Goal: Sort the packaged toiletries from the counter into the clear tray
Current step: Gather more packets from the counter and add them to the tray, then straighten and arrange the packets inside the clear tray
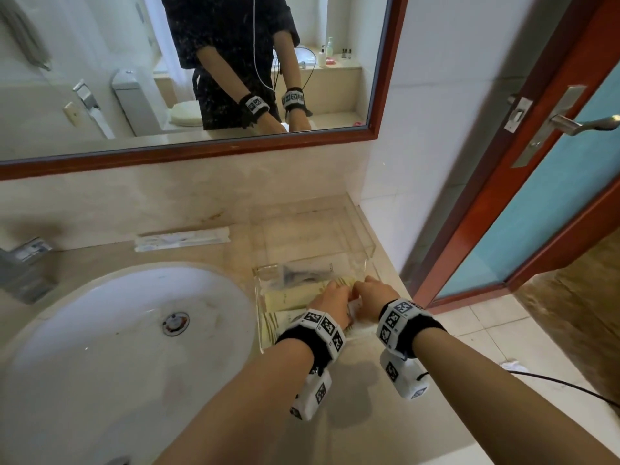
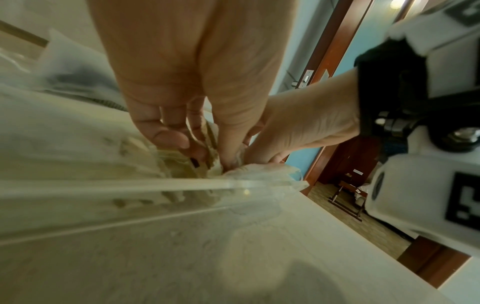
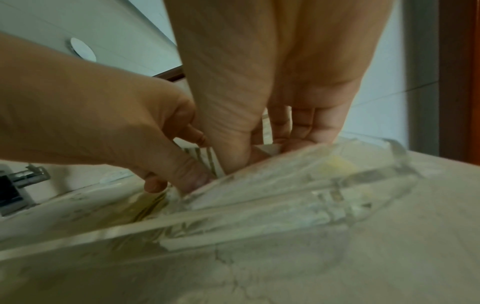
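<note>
Both hands pinch a pale yellow packet: left hand [image 1: 330, 298], right hand [image 1: 374, 297] | packet [image 1: 295, 293] lies inside clear tray [image 1: 364, 236], under the fingertips

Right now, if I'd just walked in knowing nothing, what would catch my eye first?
Probably the two hands meeting inside the clear tray on the counter right of the sink: the left hand and right hand both pinch pale packets there. Next, the chequered marker bands on both wrists. One long white packet lies against the back wall, outside the tray.
</note>
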The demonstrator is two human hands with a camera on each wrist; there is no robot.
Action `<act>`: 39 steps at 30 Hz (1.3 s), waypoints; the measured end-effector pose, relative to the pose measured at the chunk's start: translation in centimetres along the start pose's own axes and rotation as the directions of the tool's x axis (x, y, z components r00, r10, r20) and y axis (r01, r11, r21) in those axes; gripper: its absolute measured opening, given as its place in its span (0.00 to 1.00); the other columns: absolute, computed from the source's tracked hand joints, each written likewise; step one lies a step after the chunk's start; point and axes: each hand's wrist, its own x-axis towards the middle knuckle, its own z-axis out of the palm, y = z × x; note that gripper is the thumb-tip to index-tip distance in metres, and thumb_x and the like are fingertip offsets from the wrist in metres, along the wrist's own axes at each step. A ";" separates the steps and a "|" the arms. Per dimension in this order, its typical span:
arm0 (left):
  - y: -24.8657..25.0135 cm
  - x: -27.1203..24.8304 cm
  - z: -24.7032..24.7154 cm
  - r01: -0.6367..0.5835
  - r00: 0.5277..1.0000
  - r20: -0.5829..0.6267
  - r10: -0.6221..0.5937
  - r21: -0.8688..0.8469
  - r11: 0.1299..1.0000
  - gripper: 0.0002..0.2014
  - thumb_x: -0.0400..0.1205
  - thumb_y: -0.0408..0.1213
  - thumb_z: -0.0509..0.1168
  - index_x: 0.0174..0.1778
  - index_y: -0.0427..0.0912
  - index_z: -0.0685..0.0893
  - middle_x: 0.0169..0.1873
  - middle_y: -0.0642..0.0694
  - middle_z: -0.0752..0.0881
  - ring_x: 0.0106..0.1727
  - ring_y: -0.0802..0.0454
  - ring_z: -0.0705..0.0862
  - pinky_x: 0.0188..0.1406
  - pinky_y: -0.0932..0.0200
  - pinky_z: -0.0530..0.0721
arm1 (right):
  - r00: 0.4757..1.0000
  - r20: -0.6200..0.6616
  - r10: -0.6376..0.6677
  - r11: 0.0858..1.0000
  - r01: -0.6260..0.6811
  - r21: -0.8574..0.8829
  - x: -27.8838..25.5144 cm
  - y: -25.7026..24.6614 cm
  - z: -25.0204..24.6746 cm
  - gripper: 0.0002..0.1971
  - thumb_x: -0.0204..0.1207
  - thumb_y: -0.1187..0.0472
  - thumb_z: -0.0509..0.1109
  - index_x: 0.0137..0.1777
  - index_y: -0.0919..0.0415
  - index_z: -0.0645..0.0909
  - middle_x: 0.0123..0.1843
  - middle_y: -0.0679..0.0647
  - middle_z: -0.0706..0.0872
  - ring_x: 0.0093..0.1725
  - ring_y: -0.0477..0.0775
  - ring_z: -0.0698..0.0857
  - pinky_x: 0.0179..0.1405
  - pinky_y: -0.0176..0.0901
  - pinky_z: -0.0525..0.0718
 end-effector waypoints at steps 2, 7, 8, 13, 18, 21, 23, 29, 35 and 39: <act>0.1 -0.3 0.0 -0.029 1.000 0.002 0.029 0.013 1.000 0.19 0.81 0.41 0.64 0.69 0.47 0.74 0.69 0.41 0.73 0.60 0.36 0.83 0.59 0.46 0.83 | 0.999 0.050 -0.006 0.998 0.009 -0.065 0.3 -0.4 -0.7 0.14 0.74 0.58 0.70 0.60 0.55 0.79 0.58 0.55 0.80 0.57 0.60 0.84 0.55 0.47 0.81; -1.8 -1.2 -2.6 -0.032 0.994 -0.101 0.034 0.019 0.999 0.17 0.81 0.37 0.63 0.66 0.40 0.75 0.66 0.39 0.75 0.62 0.38 0.80 0.58 0.48 0.82 | 0.987 0.153 -0.051 0.936 0.100 -0.337 0.5 -3.2 -4.3 0.09 0.68 0.65 0.71 0.47 0.59 0.79 0.46 0.58 0.85 0.43 0.58 0.85 0.42 0.46 0.84; -3.0 -1.3 -3.7 -0.014 0.992 -0.126 0.011 -0.020 1.000 0.16 0.81 0.36 0.63 0.65 0.40 0.77 0.64 0.40 0.75 0.62 0.39 0.80 0.60 0.48 0.81 | 0.988 0.133 -0.078 0.926 0.121 -0.357 1.0 -4.7 -5.1 0.10 0.68 0.66 0.71 0.49 0.60 0.78 0.47 0.59 0.85 0.45 0.60 0.86 0.44 0.48 0.85; -10.1 -2.1 -10.4 0.151 0.951 -0.244 -0.191 -0.173 0.973 0.11 0.81 0.34 0.64 0.58 0.39 0.84 0.62 0.40 0.79 0.60 0.41 0.82 0.62 0.51 0.81 | 0.978 0.027 -0.208 0.917 0.204 -0.343 4.2 -14.1 -7.4 0.06 0.74 0.61 0.70 0.39 0.62 0.77 0.30 0.54 0.77 0.33 0.58 0.81 0.36 0.45 0.82; -18.9 -3.5 -15.9 0.312 0.866 -0.308 -0.394 -0.284 0.907 0.11 0.81 0.33 0.63 0.57 0.39 0.84 0.64 0.40 0.80 0.63 0.42 0.81 0.60 0.57 0.78 | 0.957 0.051 -0.287 0.914 0.289 -0.286 6.7 -22.0 -7.2 0.06 0.78 0.60 0.66 0.46 0.63 0.80 0.40 0.58 0.83 0.38 0.59 0.82 0.37 0.44 0.80; -23.5 -4.3 -17.6 0.397 0.830 -0.290 -0.477 -0.294 0.870 0.12 0.81 0.33 0.61 0.60 0.40 0.82 0.66 0.39 0.77 0.65 0.41 0.79 0.60 0.56 0.77 | 0.949 0.074 -0.307 0.909 0.316 -0.273 8.4 -25.4 -6.8 0.11 0.79 0.60 0.64 0.57 0.64 0.81 0.46 0.59 0.83 0.43 0.59 0.84 0.40 0.45 0.82; -26.1 -4.4 -18.2 0.432 0.815 -0.288 -0.503 -0.277 0.858 0.14 0.81 0.33 0.61 0.62 0.40 0.80 0.67 0.38 0.76 0.67 0.41 0.77 0.65 0.52 0.77 | 0.947 0.062 -0.316 0.906 0.321 -0.275 9.7 -27.4 -6.4 0.12 0.80 0.59 0.64 0.58 0.63 0.80 0.45 0.57 0.82 0.41 0.58 0.82 0.40 0.44 0.81; -31.6 -3.8 -20.2 0.526 0.774 -0.282 -0.566 -0.211 0.824 0.16 0.83 0.34 0.59 0.68 0.46 0.77 0.70 0.43 0.75 0.75 0.42 0.69 0.71 0.43 0.71 | 0.955 0.000 -0.296 0.913 0.283 -0.295 13.0 -31.1 -4.9 0.13 0.80 0.60 0.63 0.63 0.61 0.80 0.57 0.58 0.86 0.50 0.59 0.87 0.48 0.46 0.85; -34.7 -1.2 -22.3 0.478 0.814 -0.289 -0.504 -0.160 0.864 0.19 0.85 0.32 0.57 0.73 0.47 0.75 0.71 0.41 0.75 0.72 0.39 0.72 0.72 0.43 0.73 | 0.954 -0.095 -0.283 0.930 0.249 -0.270 16.0 -32.9 -4.6 0.16 0.81 0.66 0.61 0.67 0.62 0.78 0.62 0.61 0.85 0.58 0.63 0.86 0.54 0.50 0.86; -35.2 0.4 -22.5 0.452 0.859 -0.252 -0.446 -0.040 0.891 0.19 0.86 0.34 0.57 0.73 0.44 0.74 0.70 0.37 0.75 0.70 0.38 0.74 0.70 0.41 0.75 | 0.965 -0.117 -0.236 0.937 0.195 -0.289 17.6 -33.5 -4.3 0.11 0.81 0.66 0.61 0.59 0.67 0.80 0.56 0.63 0.86 0.54 0.65 0.86 0.50 0.51 0.84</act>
